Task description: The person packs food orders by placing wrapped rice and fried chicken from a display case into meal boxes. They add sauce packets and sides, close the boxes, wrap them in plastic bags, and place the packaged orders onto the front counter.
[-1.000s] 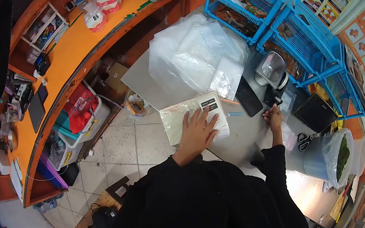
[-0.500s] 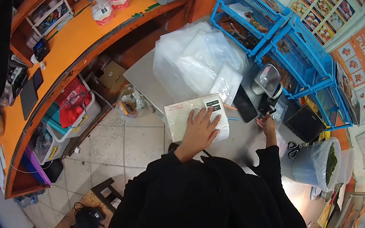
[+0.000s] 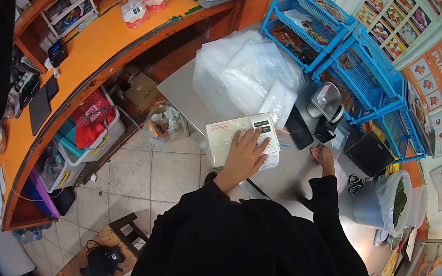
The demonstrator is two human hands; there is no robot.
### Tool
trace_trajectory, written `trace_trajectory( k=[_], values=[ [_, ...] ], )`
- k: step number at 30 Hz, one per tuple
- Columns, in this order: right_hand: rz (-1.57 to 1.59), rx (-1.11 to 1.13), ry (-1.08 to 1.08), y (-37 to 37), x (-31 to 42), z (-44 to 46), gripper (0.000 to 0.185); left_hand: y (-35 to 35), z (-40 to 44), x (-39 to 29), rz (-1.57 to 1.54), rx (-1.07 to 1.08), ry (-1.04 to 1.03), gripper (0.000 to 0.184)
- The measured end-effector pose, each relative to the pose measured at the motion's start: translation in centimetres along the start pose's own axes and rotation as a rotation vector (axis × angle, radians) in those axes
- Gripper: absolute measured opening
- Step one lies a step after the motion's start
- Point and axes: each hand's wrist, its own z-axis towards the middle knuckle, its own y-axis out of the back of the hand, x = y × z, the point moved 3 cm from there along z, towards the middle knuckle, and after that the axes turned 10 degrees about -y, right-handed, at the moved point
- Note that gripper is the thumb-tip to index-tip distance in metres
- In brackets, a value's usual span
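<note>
My left hand [image 3: 245,153] lies with its fingers spread on a cream-coloured box [image 3: 223,139] that carries a black-and-white label. A white printed slip [image 3: 272,156] shows at the box's right edge, partly under the fingers. My right hand [image 3: 323,156] is low over the table with its fingers curled in; whether something small is in them cannot be made out. Just beyond it stands a small black object [image 3: 324,130], apart from the fingertips. A black phone [image 3: 298,129] and a blue pen [image 3: 284,143] lie between the two hands.
Clear plastic bags [image 3: 240,70] are piled on the metal table [image 3: 181,95]. Blue basket racks [image 3: 374,80] and a metal container [image 3: 326,99] stand on the right. Nearer me are a dark tablet-like screen [image 3: 369,153], scissors [image 3: 356,183] and a lined bucket [image 3: 375,207].
My right hand has come away from the small black object, slightly toward me, and its fingers have curled in. My left hand stays on the box. The camera view has shifted a little.
</note>
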Motion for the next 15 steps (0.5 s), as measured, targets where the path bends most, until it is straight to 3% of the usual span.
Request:
trace_trajectory(
  k=[5,7,9,11,15],
  values=[
    [-0.077,0.006,0.059,-0.4,0.1,0.0,0.034,0.2,0.1,0.0,0.027,-0.002,0.0,0.04],
    [-0.146,0.02,0.101,-4.1,0.4,-5.5,0.035,-0.4,0.2,0.2,0.034,0.029,-0.004,0.04],
    [-0.248,0.152,0.219,-9.6,1.4,-10.6,0.036,-0.7,0.0,0.1,0.038,0.055,-0.004,0.04],
    [-0.501,0.372,0.623,-15.2,2.3,-15.3,0.029,-0.8,0.2,0.0,0.045,0.051,-0.004,0.041],
    [-0.633,0.594,0.664,-23.1,2.2,-20.5,0.024,-1.1,0.3,-0.2,0.06,0.068,0.016,0.041]
  ],
)
